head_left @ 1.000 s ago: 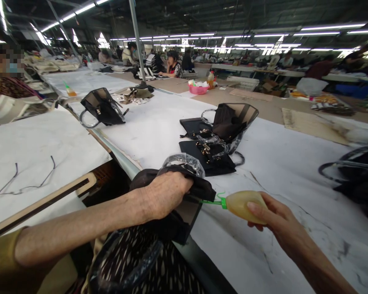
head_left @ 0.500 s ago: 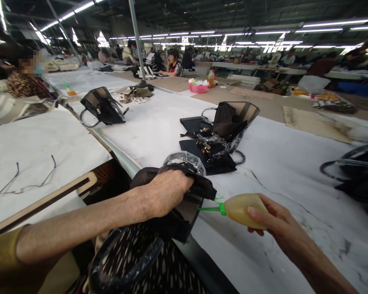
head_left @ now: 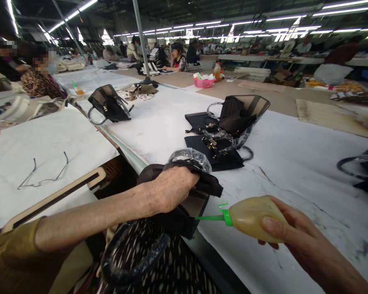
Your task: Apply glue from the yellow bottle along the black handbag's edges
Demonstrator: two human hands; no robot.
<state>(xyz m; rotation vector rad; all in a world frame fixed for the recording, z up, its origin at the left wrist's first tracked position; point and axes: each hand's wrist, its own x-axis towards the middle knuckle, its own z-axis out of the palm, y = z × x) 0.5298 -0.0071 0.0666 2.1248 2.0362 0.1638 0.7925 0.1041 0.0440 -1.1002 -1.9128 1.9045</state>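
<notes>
**Glue bottle at the bag's edge**

The white-covered table (head_left: 294, 163) fills the right and centre of the frame, its near edge running diagonally from the upper left down to the bottom centre. Most of its lower right is bare sheet, which leaves open room on that side; the drop at the near edge lies right under the work.

Just left of centre, the dark bag (head_left: 184, 200) hangs over that edge, half on the table and half above the lap. It looks soft and limp, light, likely to sag wherever it is not pinned; its plastic-wrapped handle (head_left: 191, 156) looks slick, so the folded fabric rim seems the surer place to hold.

The left hand (head_left: 171, 188) is closed over the top of the bag, fingers curled down across the rim and pressing it flat.

At lower right, the right hand (head_left: 294, 237) is wrapped around a yellowish squeeze bottle (head_left: 253, 216), thumb on its side. The bottle looks soft-walled and light. Its green nozzle (head_left: 210, 217) points left, the tip touching or just beside the bag's edge.

Behind, at centre, finished black bags (head_left: 223, 130) sit well apart.
</notes>
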